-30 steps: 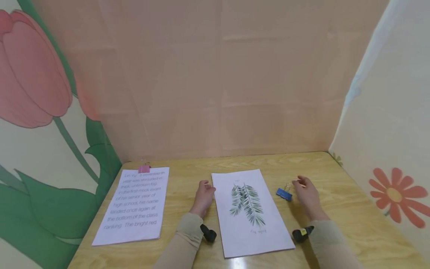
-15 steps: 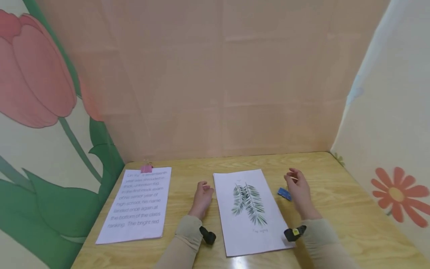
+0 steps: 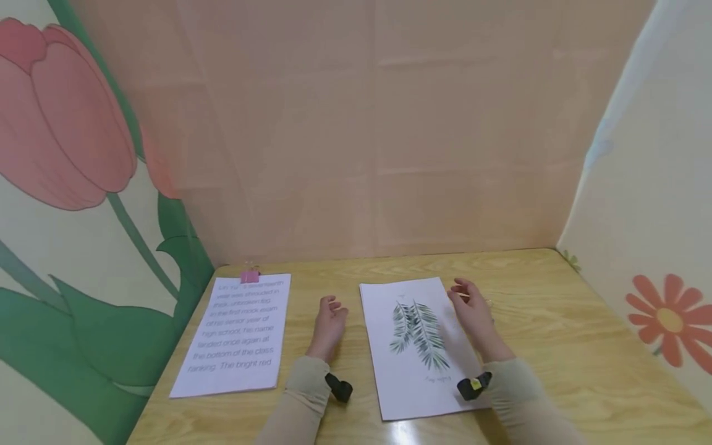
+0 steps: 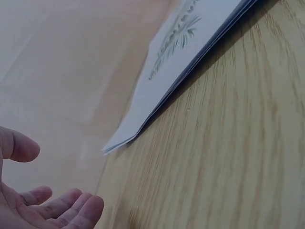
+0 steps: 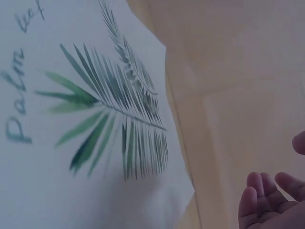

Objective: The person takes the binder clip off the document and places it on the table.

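A stack of white paper (image 3: 400, 395) with a printed green palm leaf (image 3: 425, 340) lies in the middle of the table, and the words "Palm leaf" (image 5: 19, 95) show in the right wrist view. Left of the stack, my left hand (image 3: 328, 327) hovers with relaxed fingers, holding nothing; its fingertips (image 4: 90, 210) show in the left wrist view. My right hand (image 3: 473, 318) is over the stack's right edge, its fingers loosely bent around nothing. Behind it the blue binder clip is mostly hidden; only a bit of its wire handle (image 3: 489, 303) peeks out.
At the left lies another stack of printed text pages (image 3: 233, 334), with a pink binder clip (image 3: 250, 275) on its top edge. The wooden table (image 3: 584, 346) meets a pinkish cloth backdrop (image 3: 378, 154) at the back. Flower-patterned panels stand on both sides.
My right hand has moved left, from beside the blue binder clip to the palm-leaf stack's right edge, now covering the clip. The left hand has barely moved. The head view has turned slightly left.
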Available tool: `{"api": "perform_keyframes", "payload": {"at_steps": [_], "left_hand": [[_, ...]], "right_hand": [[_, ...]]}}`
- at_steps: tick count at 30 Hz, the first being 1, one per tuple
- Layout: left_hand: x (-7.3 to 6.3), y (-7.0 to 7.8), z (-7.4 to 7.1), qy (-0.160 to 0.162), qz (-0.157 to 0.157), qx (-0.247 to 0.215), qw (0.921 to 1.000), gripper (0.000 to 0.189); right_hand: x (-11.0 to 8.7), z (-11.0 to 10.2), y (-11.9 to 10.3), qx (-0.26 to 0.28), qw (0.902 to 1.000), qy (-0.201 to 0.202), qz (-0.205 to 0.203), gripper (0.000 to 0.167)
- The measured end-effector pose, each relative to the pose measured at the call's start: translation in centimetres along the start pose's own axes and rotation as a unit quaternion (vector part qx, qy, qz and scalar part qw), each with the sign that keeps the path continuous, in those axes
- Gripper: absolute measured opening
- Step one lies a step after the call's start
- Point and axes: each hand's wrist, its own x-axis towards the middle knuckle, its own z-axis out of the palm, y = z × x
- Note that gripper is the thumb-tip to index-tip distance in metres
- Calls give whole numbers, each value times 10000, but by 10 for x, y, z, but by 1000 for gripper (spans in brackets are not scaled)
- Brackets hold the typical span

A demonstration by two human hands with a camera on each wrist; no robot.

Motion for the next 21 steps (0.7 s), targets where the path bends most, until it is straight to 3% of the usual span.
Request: {"api": "perform_keyframes", "payload": {"at_steps": [6,13,21], "left_hand": [[1,-3,-5,39,91,71,9999,51],[1,-7,-16,163,398,493,9979,47],[-1,-2,-29,188,131,821,9964,49]], "right_hand": [[-2,13,1,-51,9988,-455,188,59],[-8,35,2,-25,9950,-1001,23,56],[-12,59,2,-506,9895,-1356,-2,54]]}}
